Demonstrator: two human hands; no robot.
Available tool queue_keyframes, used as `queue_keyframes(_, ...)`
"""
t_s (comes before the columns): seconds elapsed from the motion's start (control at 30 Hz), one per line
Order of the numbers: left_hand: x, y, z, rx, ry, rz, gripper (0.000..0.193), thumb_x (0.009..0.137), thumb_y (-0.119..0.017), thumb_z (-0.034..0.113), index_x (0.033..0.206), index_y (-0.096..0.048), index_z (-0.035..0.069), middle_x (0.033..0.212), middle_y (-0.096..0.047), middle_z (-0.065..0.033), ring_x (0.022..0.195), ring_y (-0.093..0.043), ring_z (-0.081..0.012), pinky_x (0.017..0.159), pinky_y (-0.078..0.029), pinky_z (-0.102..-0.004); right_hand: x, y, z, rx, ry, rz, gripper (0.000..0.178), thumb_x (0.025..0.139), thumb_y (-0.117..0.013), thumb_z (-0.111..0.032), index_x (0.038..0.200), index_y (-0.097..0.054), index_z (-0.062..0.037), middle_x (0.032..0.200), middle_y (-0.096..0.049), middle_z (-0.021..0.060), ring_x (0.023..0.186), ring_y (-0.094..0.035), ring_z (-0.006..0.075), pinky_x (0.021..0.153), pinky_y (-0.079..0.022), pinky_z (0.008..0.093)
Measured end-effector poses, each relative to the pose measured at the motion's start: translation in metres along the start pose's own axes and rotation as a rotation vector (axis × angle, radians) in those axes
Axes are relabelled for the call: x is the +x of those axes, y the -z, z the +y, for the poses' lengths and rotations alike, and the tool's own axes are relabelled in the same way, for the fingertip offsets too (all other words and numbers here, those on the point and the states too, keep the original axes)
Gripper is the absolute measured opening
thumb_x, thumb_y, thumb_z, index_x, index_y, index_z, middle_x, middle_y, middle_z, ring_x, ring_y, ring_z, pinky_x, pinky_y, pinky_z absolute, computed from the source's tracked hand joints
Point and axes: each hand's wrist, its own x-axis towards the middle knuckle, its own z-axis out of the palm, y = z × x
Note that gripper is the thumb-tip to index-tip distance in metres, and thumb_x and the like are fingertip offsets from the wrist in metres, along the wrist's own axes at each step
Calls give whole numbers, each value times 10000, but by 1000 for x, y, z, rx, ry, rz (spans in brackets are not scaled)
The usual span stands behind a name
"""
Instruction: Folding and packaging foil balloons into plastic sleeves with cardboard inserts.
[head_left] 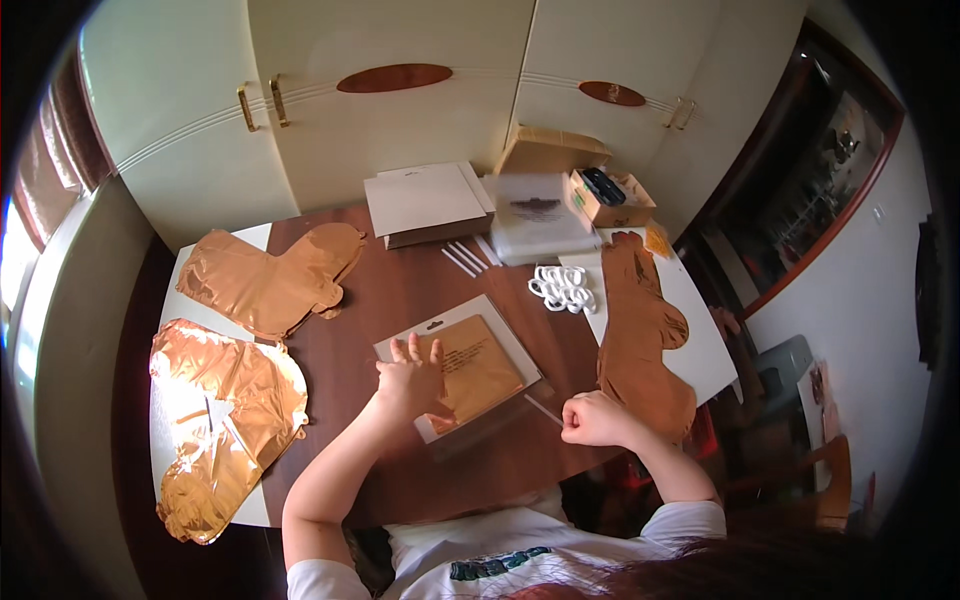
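- The left hand (408, 378) lies flat, fingers spread, on a clear flat packet (462, 364) with a white backing card and a folded gold foil piece inside; the packet sits near the middle of the dark wooden bench (400, 280), just in front of the person.
- The right hand (593, 418) is closed in a fist at the near bench edge, right of the packet; a thin white straw-like stick (543, 409) runs between fist and packet, and I cannot tell whether the fist grips it.
- To do this well, I judge the flat palm should keep the packet pinned, pressing on the card rather than creasing the foil, while the other hand works at the open end.
- Containers: a small open cardboard box (608, 203) at the far right of the bench holds a dark object, too small to identify.
- Beside it a translucent plastic case (538, 228) stands closed; its contents are blurred.
- A white flat box (425, 203) lies shut at the far edge.
- Loose on the bench: gold foil balloons (262, 278), uninflated, to the left, another brown balloon (640, 335) to the right, white plastic rings (563, 288) and white straws (465, 258).
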Motion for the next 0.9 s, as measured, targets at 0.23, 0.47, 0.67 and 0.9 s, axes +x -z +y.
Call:
queue_keyframes(0.23,2,-3,0,-14,-1,30,1297,494,-749,701,1462,-167,64,1467,-208,-288,1306,-280,-508,900,-450,-561,15,-9,7,-57,-86,28,225,653,-638,-246,706,-659,-28,747,-667,156,736,-652,315,702,-523,401)
queue_keyframes(0.47,-1,-4,0,-43,12,76,1204,492,-749,703,1470,-191,276,1459,-207,-303,1299,-284,-517,947,-356,-643,22,-10,8,-101,-146,45,248,654,-631,-271,698,-655,-29,749,-668,153,745,-654,318,711,-524,400)
queue_keyframes(0.67,-8,0,3,87,-7,191,1129,520,-710,729,1457,-234,314,1489,-184,-244,1344,-210,-483,1009,-259,-657,25,-8,10,-76,-187,99,239,673,-630,-265,703,-646,-29,778,-668,158,761,-652,320,716,-524,407)
queue_keyframes(0.9,10,-15,12,-89,-499,205,825,743,-521,727,1436,-287,346,1544,-141,-53,1410,-77,-385,1069,-114,-655,40,-24,-5,-141,-121,316,193,702,-649,-216,678,-596,-32,759,-640,140,711,-633,320,662,-516,421)
